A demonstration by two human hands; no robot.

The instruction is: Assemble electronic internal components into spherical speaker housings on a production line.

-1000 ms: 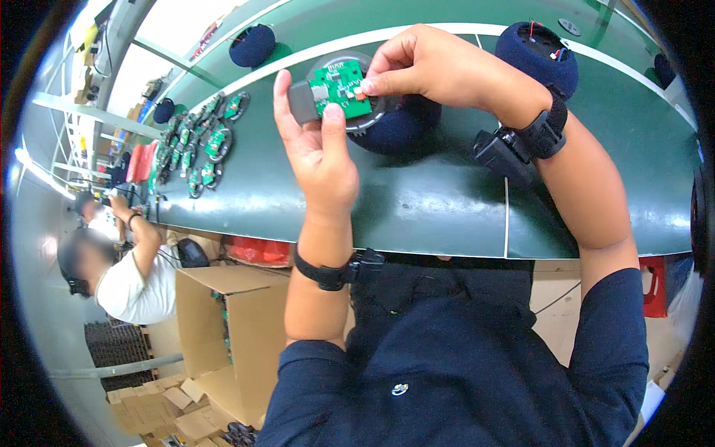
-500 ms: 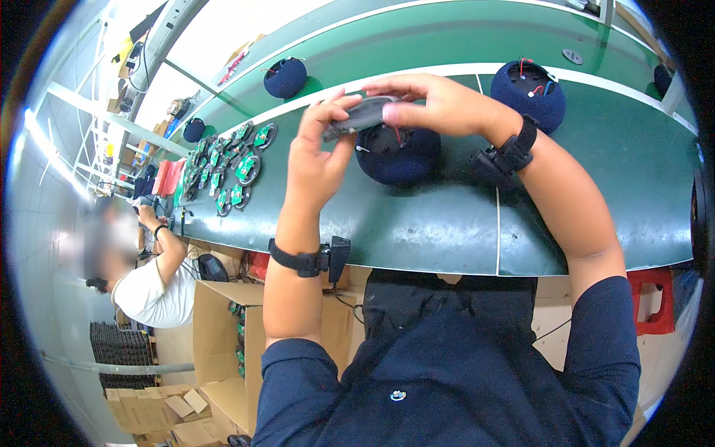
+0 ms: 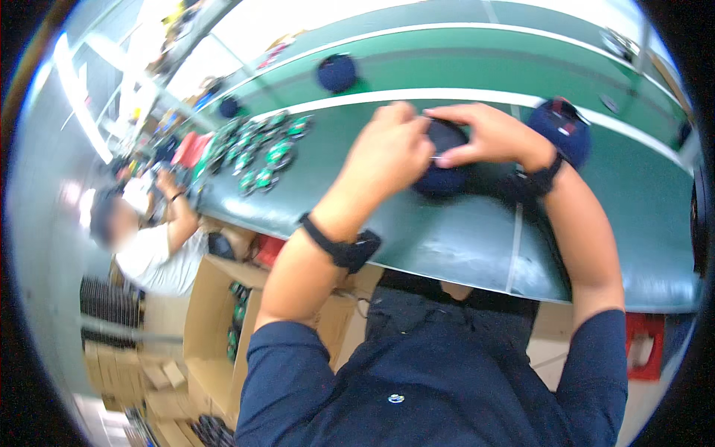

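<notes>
A black round plate (image 3: 447, 136) sits over the top of a dark blue fabric-covered ball (image 3: 441, 183), which rests on the green bench. My left hand (image 3: 391, 147) has its fingers bent at the plate's left edge. Curved around the right side, my right hand (image 3: 497, 138) has its thumb low on the plate and its fingers at the far edge. The ball's opening is hidden under the plate and my hands. Blur hides whether the plate touches the ball's rim.
Another blue ball (image 3: 560, 134) with wires in its open top stands right of my hands; a third ball (image 3: 337, 73) is on the far strip. Several green circuit boards on black round parts (image 3: 264, 153) lie left. A cardboard box (image 3: 212, 328) stands below; a co-worker (image 3: 160, 249) sits left.
The plate has gone from tilted above the open ball to lying over its top, hiding its opening. My left hand has turned knuckles-up. The whole view has shifted.
</notes>
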